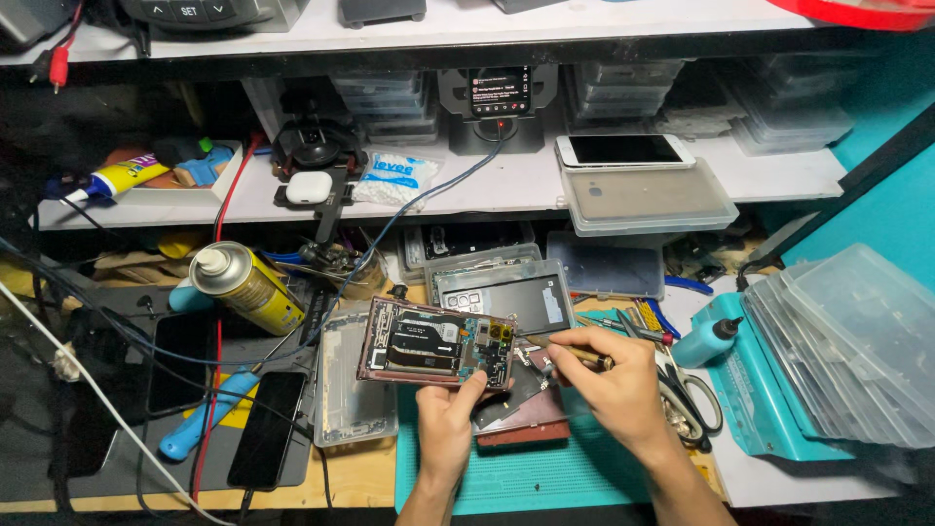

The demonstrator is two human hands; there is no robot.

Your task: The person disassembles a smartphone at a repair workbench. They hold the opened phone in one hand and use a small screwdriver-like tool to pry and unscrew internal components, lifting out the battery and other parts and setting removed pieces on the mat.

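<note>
An opened phone (435, 344), its back removed and its boards exposed, is held above the green mat (545, 472) on the bench by the left hand (450, 419), whose fingers are clamped on its lower right corner. Its long axis is laid roughly left to right, slightly tilted down to the right. A slim tool (570, 354), probably a screwdriver, is pinched in the closed fingers of the right hand (614, 385), just to the right of the phone; its tip is pointed leftward at the camera end, though contact cannot be made out. The right hand is the nearer to that end. Scissors (687, 394) are lying beside it, and a yellow spray can (243, 284) is standing well to the left.
</note>
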